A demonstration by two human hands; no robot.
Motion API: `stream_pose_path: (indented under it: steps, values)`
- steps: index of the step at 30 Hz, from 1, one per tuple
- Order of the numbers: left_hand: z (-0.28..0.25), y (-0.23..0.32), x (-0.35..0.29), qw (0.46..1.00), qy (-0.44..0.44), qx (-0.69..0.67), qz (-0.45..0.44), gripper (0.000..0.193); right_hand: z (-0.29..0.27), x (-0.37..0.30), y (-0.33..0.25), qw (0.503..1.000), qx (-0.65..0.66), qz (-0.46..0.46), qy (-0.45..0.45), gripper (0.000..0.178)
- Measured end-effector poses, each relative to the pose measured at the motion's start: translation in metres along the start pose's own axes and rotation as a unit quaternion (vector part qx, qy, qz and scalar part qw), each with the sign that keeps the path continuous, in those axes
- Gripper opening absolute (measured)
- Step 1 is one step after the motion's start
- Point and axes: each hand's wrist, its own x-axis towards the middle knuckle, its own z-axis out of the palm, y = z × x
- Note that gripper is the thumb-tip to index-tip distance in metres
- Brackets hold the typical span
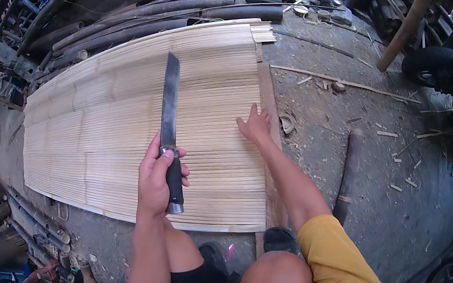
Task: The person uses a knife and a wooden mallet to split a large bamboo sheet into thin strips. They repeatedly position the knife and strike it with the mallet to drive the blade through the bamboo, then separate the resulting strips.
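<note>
My left hand (154,180) is wrapped round the black handle of a machete (169,101). Its long dark blade points away from me, above a wide mat of split bamboo slats (88,135). The pale slats lie side by side on the floor. At the mat's right end, my right hand (256,126) rests with fingers apart, touching the slats and holding nothing. A wooden board (276,202) runs under that end. Just right of the hand, a broken bamboo ring (287,123) lies on the floor.
Dark bamboo poles (237,11) are piled behind the mat. One dark bamboo length (349,169) lies on the concrete to the right, among chips and a long thin strip (346,83). A motorcycle wheel (430,67) stands at far right. More poles (37,217) lie at lower left.
</note>
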Motion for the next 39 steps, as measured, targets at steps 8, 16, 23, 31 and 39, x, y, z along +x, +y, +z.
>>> stream_pose_path:
  steps: [8, 16, 23, 31, 39]
  values:
    - [0.022, 0.005, 0.008, 0.996, 0.024, -0.084, 0.013, 0.052, -0.020, 0.053, 0.040, 0.953, 0.291, 0.083, -0.006, 0.054]
    - [0.018, -0.004, 0.012, 0.996, 0.034, -0.080, -0.014, 0.052, -0.034, -0.114, 0.056, 0.934, 0.315, -0.079, -0.152, 0.044]
    - [0.026, -0.011, 0.013, 0.996, 0.032, -0.078, -0.031, 0.051, -0.044, -0.172, 0.076, 0.927, 0.318, -0.011, -0.201, 0.040]
    - [0.015, -0.007, 0.011, 0.996, 0.027, -0.085, -0.020, 0.048, -0.037, -0.251, 0.103, 0.914, 0.336, -0.004, -0.228, 0.042]
    - [0.001, -0.003, -0.004, 0.994, 0.024, -0.094, -0.042, 0.052, -0.047, -0.217, 0.086, 0.987, 0.087, -0.004, -0.137, 0.040]
